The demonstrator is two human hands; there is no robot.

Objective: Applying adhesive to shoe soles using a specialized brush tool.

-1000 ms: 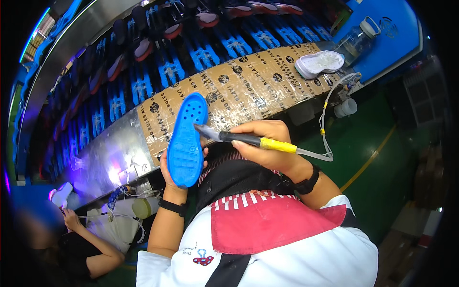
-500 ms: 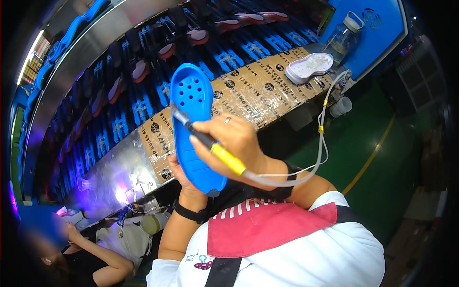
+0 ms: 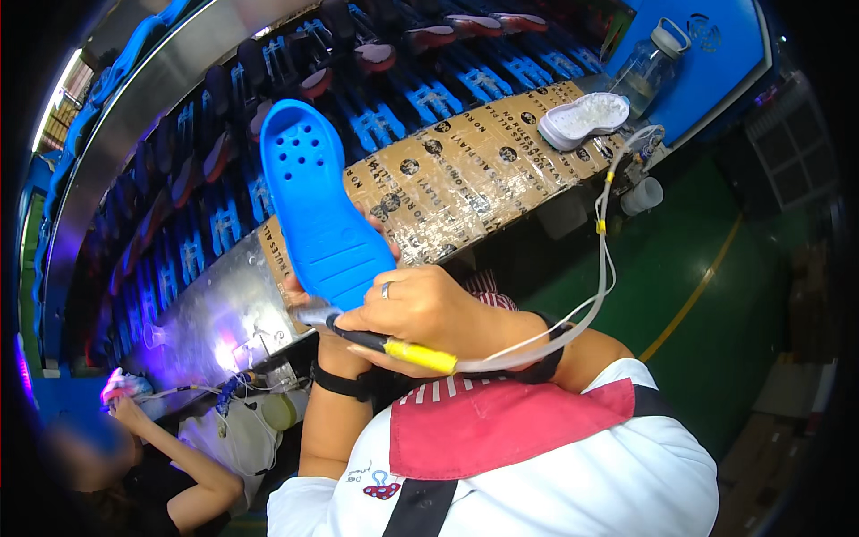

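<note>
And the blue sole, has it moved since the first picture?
Yes. Against the brown cardboard, the blue sole has shifted up and left in view, now reaching past the cardboard's far edge.

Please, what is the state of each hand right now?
Left hand: closed, holding the blue shoe sole.
Right hand: closed, holding the yellow-and-black brush.

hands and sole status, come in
Left hand holding blue, perforated shoe sole. Right hand gripping slim black-and-yellow-handled brush near sole's heel end. In the way: right hand, partly hiding heel.
</note>
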